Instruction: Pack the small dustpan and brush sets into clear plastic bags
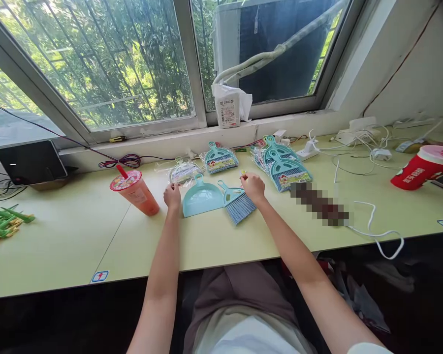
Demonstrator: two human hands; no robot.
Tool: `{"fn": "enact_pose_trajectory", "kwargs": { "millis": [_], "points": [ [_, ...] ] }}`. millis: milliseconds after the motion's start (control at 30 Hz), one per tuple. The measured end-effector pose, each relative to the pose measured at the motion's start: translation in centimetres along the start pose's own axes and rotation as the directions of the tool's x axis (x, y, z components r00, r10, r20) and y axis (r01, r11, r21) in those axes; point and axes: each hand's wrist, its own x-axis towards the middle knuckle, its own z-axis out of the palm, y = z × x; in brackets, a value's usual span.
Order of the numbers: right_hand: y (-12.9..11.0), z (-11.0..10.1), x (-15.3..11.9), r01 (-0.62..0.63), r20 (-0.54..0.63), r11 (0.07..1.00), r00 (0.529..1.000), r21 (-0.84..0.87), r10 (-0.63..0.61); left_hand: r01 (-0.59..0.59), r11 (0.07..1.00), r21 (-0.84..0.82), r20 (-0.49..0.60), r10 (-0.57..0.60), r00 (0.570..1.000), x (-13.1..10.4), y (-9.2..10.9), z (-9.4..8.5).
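A turquoise dustpan (203,197) lies on the table in front of me, with a matching small hand brush (238,204) by its right side, its blue bristles toward me. My left hand (172,195) is closed, just left of the dustpan; whatever its fingers may hold cannot be made out. Right of the brush handle, my right hand (254,188) is closed in a pinch, a tiny pale-yellow bit showing at its fingertips. Behind the dustpan lies crumpled clear plastic wrapping (185,170). A packed dustpan-and-brush set (220,158) rests beyond, and several more packed sets (286,164) are piled to the right.
An orange drink cup (136,192) leans at left, near green plastic pieces (3,221) and a black tablet (31,164). At right are a red cup (421,167), white cables (387,241) and a power strip (307,151). A small box (229,110) stands on the sill.
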Motion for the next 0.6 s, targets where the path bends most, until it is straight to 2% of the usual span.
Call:
{"fn": "enact_pose_trajectory", "kwargs": {
  "millis": [167, 400, 500, 600],
  "points": [
    [1.0, 0.9, 0.2, 0.141, 0.070, 0.990, 0.988, -0.016, -0.139, 0.007, 1.000, 0.001, 0.019, -0.007, 1.000, -0.2, 0.2, 0.0],
    [1.2, 1.2, 0.4, 0.180, 0.126, 0.984, 0.976, -0.009, -0.177, -0.031, 0.999, -0.020, 0.037, 0.031, 0.999, 0.1, -0.1, 0.4],
    [1.2, 1.5, 0.3, 0.198, 0.207, 0.980, 0.959, -0.010, -0.191, -0.124, 0.990, -0.072, 0.145, 0.133, 0.980, 0.1, -0.4, 1.2],
    [1.1, 1.7, 0.1, 0.218, 0.278, 0.976, 0.939, -0.021, -0.204, -0.248, 0.967, -0.065, 0.277, 0.256, 0.926, -0.1, -0.5, 2.0]
  ]
}}
